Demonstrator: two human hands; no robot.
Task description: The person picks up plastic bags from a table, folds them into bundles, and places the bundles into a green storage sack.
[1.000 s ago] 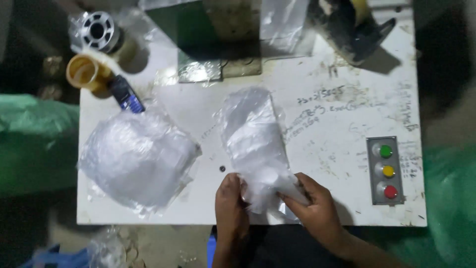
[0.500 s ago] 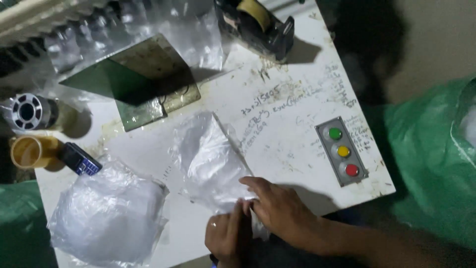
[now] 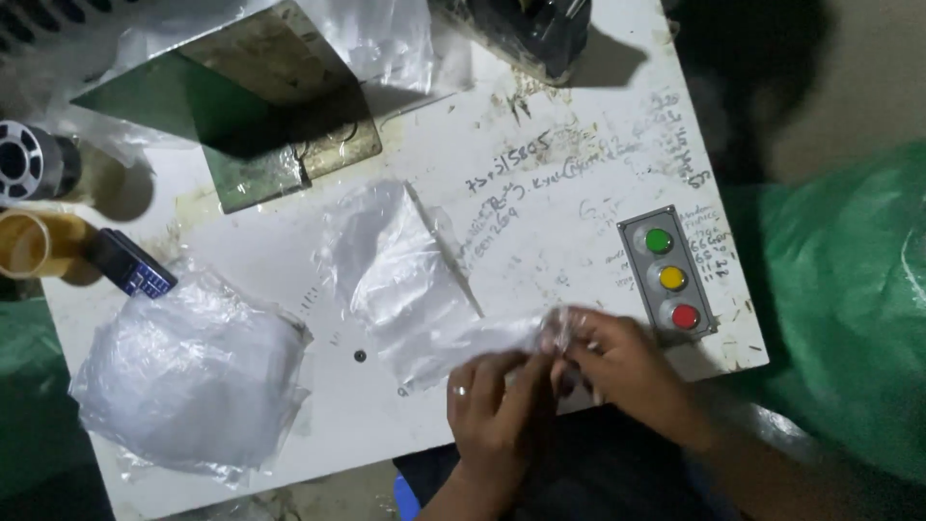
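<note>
A clear plastic bag (image 3: 405, 280) lies flat in the middle of the white table (image 3: 540, 203). Both hands pinch its near end at the table's front edge. My left hand (image 3: 497, 405), a ring on one finger, grips the bag's edge from below. Touching it on the right, my right hand (image 3: 617, 362) has its fingertips closed on the same crumpled end. The bag's near corner is hidden between the fingers.
A heap of clear bags (image 3: 188, 381) lies at the front left. A control box with green, yellow and red buttons (image 3: 670, 275) is beside my right hand. A small phone (image 3: 130, 265), a tape roll (image 3: 29, 246), a metal spool (image 3: 29, 164) and a green metal plate (image 3: 260, 125) stand behind. Green sacking (image 3: 849, 309) hangs right.
The view has swung left and tilted. The bag has turned, its near end drawn rightward, and both hands have moved right along the table's front edge with it.
</note>
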